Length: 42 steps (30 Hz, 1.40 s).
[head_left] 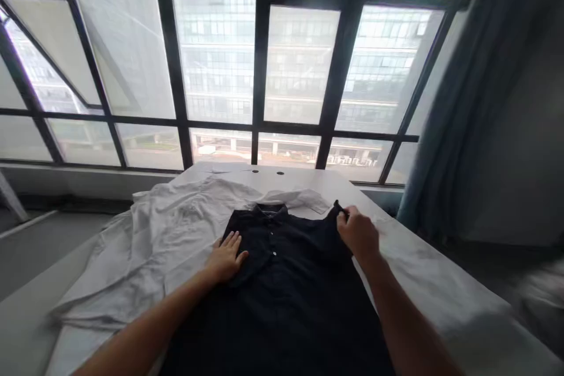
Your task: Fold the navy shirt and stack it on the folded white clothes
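The left hand lay flat, fingers spread, on the black polo shirt; the right hand pinched its shoulder at the counter's far edge, mid-smoothing.

The bottom of the dark shirt runs off the picture's lower edge. So do both arms. The right hand hides that shirt's corner. The white shirt lies partly under it.

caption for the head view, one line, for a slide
Left hand flat on a black shirt; right hand pinches its shoulder, white shirt beside.
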{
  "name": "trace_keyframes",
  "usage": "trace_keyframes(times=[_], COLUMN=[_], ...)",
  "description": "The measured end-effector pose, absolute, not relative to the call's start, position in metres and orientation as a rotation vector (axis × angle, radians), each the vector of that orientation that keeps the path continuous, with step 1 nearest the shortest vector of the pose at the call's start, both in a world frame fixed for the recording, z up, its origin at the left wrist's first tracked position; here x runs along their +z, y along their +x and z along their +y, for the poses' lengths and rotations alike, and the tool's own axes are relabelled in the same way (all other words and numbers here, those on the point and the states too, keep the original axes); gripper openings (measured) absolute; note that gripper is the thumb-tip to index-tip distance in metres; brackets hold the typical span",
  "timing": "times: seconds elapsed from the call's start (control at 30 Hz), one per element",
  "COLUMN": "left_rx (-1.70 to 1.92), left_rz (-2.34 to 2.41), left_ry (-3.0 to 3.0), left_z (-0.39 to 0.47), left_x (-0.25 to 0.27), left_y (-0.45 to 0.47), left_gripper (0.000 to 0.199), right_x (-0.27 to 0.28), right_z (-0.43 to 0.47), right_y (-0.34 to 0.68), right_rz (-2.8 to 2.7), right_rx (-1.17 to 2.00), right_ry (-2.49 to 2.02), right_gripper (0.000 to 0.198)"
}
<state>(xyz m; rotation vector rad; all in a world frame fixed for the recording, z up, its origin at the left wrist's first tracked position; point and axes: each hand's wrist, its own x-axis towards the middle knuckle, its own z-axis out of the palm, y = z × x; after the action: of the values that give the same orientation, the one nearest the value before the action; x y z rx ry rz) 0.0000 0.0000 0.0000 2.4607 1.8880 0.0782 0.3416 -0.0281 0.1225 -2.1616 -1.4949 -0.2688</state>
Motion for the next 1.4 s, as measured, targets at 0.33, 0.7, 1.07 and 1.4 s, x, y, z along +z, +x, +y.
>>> trace_keyframes(times=[0.33,0.7,1.07,1.4], left_rx=[0.157,0.666,0.691,0.909], left_rz=[1.85,1.468,1.528,1.487], left_ry=[2.431,2.077,2.009,1.848], left_z=[-0.002,-0.009,-0.018,-0.019], left_x=[0.006,0.03,0.016,0.01], left_y=[0.001,0.039,0.049,0.047], left_gripper=[0.059,0.069,0.034,0.039], right_x=[0.053,0.054,0.036,0.026], right_z=[-0.046,-0.052,0.066,0.132], right_y=[0.228,0.228,0.295,0.311], right_rz=[-2.193,-2.332,-2.106,-2.143], right_rx=[0.171,0.303,0.231,0.35], right_ry=[-1.666,-1.368,-1.981,-1.961], right_gripper=[0.022,0.025,0.054,0.014])
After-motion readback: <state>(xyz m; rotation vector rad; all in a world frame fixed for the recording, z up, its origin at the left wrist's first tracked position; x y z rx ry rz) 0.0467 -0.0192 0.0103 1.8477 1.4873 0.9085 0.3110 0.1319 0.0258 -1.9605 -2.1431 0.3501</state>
